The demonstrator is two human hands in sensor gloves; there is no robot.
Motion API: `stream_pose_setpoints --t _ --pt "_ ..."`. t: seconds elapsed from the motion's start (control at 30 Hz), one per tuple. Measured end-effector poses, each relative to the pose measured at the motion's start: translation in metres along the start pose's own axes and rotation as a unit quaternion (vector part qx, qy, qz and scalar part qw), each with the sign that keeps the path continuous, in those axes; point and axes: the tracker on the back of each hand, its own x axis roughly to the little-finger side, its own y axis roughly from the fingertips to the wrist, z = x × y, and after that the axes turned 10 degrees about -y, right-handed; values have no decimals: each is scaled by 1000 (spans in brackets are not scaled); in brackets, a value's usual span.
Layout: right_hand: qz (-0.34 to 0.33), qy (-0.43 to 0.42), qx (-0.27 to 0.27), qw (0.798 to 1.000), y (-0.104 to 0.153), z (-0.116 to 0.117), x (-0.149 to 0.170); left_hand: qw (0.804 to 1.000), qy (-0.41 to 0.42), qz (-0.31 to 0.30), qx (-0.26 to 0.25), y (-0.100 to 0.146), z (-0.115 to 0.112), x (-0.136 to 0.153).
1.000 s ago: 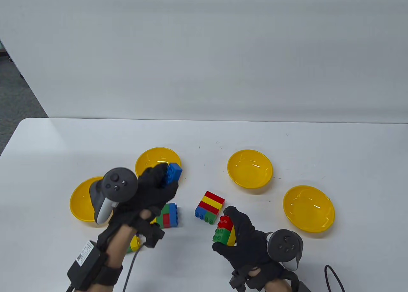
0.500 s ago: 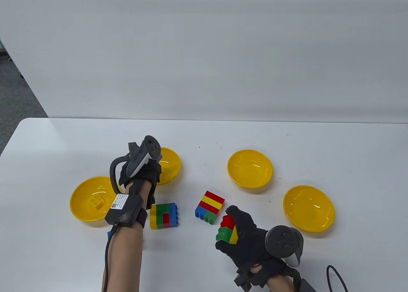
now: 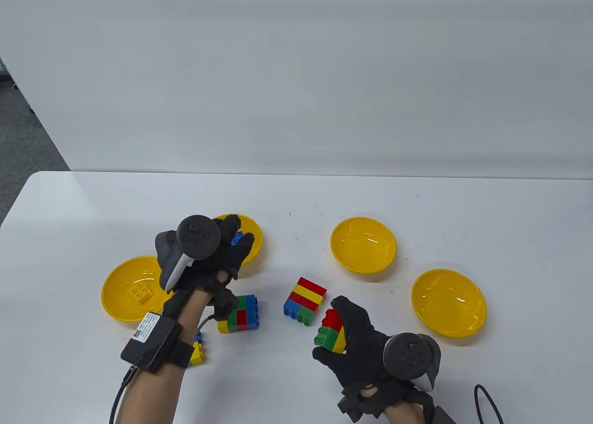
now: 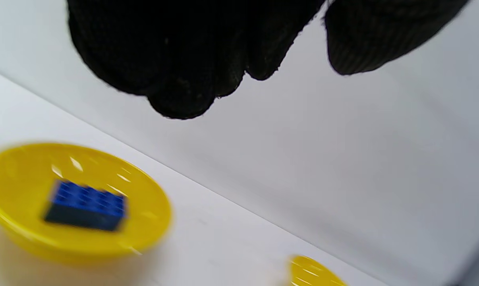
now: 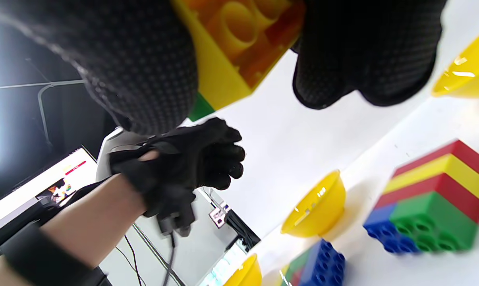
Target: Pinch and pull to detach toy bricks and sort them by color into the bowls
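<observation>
My right hand [image 3: 356, 350] sits close to the desk's near edge, fingers and thumb curled round a red, green and yellow brick cluster [image 3: 331, 331], lifted just clear of the white desk [image 3: 463, 201]. From the right wrist view the cluster's hollow yellow underside [image 5: 231, 43] faces the camera, wedged between my fingers [image 5: 116, 59] and thumb. A black cable [image 3: 486, 401] loops at the near right corner.

Over on the near left, a small yellow and blue brick piece [image 3: 197, 350] lies half hidden behind my left forearm. Just past it stands a green, red, blue and yellow block [image 3: 241, 315], partly blocked by my left wrist. Beside that, in the middle of the desk, a striped stack of red, yellow, blue and green bricks [image 3: 305, 301] rests, just beyond my right thumb.

My left hand [image 3: 222, 252] hovers over the second bowl from the left [image 3: 252, 245], fingers spread loose and holding nothing. A blue brick [image 4: 84, 204] lies inside that bowl; from above only a sliver shows between my fingers. The leftmost bowl [image 3: 116, 294] has one yellow brick [image 3: 140, 293] in it, with my tracker covering its right rim.

Toward the right side, two more yellow bowls: one further back [image 3: 363, 245], one nearer the right edge [image 3: 448, 302].
</observation>
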Motion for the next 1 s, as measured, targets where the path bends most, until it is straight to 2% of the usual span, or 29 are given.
stream_pose_setpoints --t 0.07,0.13,0.33,0.47,0.53,0.73,0.9,1.0 --pt "-34 9 15 999 1 0 -9 990 120 -56 52 24 -7 -17" --pt "-60 23 27 998 3 1 -17 974 198 -84 76 49 -21 -30" --pt "-99 78 31 991 7 11 -29 948 257 -109 156 96 -83 -38" --pt "-115 135 26 984 8 23 -33 924 307 -80 213 104 -122 -38" --pt "-119 155 27 980 8 27 -34 916 319 -78 230 103 -131 -40" --pt "-120 189 26 974 8 34 -34 907 363 -52 208 102 -135 -36" --pt "-115 199 16 973 7 38 -34 914 363 -51 171 104 -133 -33" --pt "-106 184 3 977 7 35 -35 919 369 -54 130 103 -128 -31"
